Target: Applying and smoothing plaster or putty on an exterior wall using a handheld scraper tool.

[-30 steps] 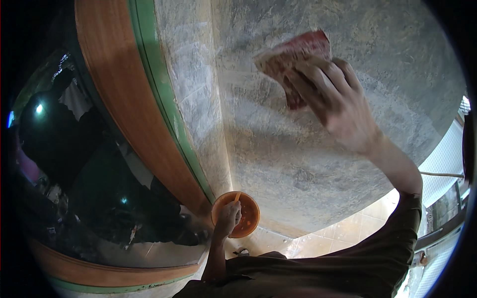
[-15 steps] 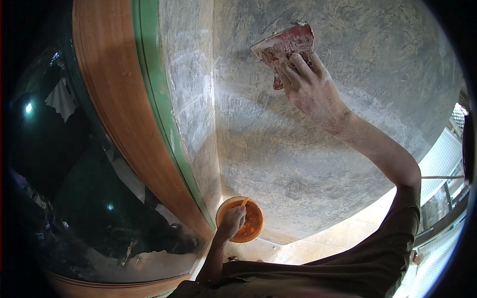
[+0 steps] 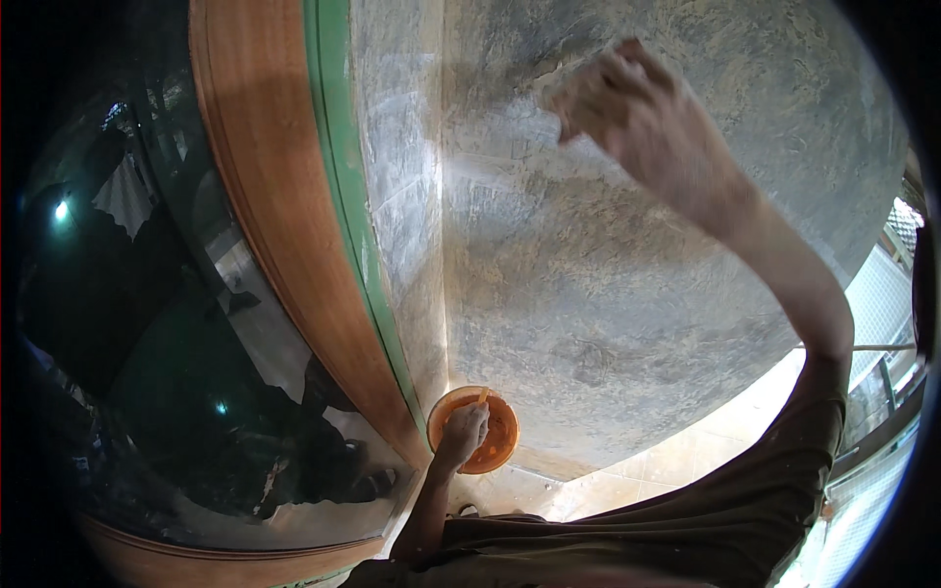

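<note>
My right hand (image 3: 637,113) is raised against the upper wall, smeared by motion, with its fingers bent round a dark red putty spreader (image 3: 632,47). Most of that spreader is hidden behind the hand, and only bits of its edge show; the earlier frame shows its broad, whitish-crusted blade. Low down, my left hand (image 3: 465,431) is closed on the tan-orange handle of an orange bucket (image 3: 507,436). Lighter orange clumps show inside the bucket. Behind both hands is a grey, mottled plaster wall (image 3: 588,284) with trowel marks.
To the left, a brown wooden frame (image 3: 260,176) with a green strip (image 3: 338,147) borders a dark reflective glass pane (image 3: 147,323). The wall corner (image 3: 443,245) runs down behind the bucket. Pale floor tiles (image 3: 647,475) lie below, with bright mesh (image 3: 872,304) at the right.
My right hand has turned, so the spreader's face no longer shows, and has shifted slightly right. My left hand and the bucket are almost unmoved. The view has shifted a little to the left.
</note>
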Tool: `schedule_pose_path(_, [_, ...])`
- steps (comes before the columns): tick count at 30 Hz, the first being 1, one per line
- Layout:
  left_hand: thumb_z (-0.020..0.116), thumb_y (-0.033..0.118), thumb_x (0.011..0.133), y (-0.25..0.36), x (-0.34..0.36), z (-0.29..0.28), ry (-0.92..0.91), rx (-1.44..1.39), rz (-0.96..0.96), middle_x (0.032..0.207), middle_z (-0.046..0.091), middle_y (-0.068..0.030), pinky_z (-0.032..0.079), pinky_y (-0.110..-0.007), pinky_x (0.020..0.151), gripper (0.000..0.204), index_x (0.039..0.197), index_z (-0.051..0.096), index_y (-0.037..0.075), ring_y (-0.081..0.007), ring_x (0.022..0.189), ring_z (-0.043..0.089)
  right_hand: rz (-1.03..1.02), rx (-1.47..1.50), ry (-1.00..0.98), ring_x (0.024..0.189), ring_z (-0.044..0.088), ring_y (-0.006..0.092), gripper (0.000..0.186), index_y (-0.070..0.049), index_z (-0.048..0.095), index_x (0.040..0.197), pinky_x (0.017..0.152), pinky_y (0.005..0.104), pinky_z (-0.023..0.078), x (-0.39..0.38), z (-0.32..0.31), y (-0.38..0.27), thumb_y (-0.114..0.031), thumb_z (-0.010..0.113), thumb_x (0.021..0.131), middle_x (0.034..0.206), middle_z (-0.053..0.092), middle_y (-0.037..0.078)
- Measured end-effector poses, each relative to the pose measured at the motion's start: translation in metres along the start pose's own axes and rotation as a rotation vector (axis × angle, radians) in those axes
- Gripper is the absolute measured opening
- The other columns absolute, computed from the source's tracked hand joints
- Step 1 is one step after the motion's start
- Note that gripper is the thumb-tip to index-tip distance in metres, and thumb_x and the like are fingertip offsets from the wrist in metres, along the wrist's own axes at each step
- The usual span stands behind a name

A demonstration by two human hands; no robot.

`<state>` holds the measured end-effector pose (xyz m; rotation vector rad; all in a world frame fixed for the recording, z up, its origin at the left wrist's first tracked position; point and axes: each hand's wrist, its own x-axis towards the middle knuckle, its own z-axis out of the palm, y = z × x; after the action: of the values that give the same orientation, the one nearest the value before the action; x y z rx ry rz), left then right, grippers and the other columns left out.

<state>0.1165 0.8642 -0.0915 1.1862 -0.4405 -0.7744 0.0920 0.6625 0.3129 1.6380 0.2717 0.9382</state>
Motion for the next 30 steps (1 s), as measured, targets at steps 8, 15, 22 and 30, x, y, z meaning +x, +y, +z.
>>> schedule_pose_path(8, [0.039, 0.022, 0.098, 0.002, 0.003, -0.004, 0.003, 0.027, 0.062, 0.055, 0.032, 0.0075, 0.022, -0.018, 0.036, 0.030, 0.069, 0.039, 0.014, -0.0018, 0.041, 0.027, -0.137, -0.081, 0.086, 0.097, 0.057, 0.0082, 0.019, -0.020, 0.065, 0.094, 0.091, 0.0267, 0.048, 0.047, -0.002, 0.019, -0.018, 0.068, 0.076, 0.092, 0.066, -0.005])
schedule_pose_path(15, [0.039, 0.020, 0.097, 0.003, 0.003, -0.002, -0.034, 0.021, 0.103, 0.055, 0.032, 0.0077, 0.020, -0.018, 0.034, 0.029, 0.069, 0.038, 0.015, -0.0015, 0.039, 0.024, -0.203, 0.071, -0.020, 0.083, 0.060, 0.0073, 0.011, -0.018, 0.062, 0.069, 0.083, 0.0228, 0.052, 0.014, -0.001, 0.009, -0.021, 0.065, 0.080, 0.074, 0.065, -0.003])
schedule_pose_path(22, [0.039, 0.022, 0.098, 0.009, 0.005, 0.009, -0.059, 0.124, 0.071, 0.055, 0.035, 0.0049, 0.028, -0.021, 0.041, 0.031, 0.069, 0.043, 0.010, -0.0041, 0.044, 0.032, -0.206, 0.164, 0.016, 0.095, 0.057, 0.0106, 0.017, -0.021, 0.066, 0.089, 0.093, 0.0268, 0.048, 0.036, 0.005, 0.035, -0.015, 0.070, 0.073, 0.090, 0.066, -0.007])
schedule_pose_path(30, [0.039, 0.022, 0.098, 0.005, 0.008, 0.016, -0.108, 0.156, 0.061, 0.055, 0.037, 0.0046, 0.026, -0.021, 0.037, 0.030, 0.070, 0.044, 0.010, -0.0039, 0.042, 0.031, -0.269, 0.020, 0.135, 0.090, 0.059, 0.0110, 0.007, -0.016, 0.066, 0.077, 0.080, 0.0245, 0.053, 0.029, 0.023, 0.001, -0.015, 0.072, 0.075, 0.086, 0.066, 0.000])
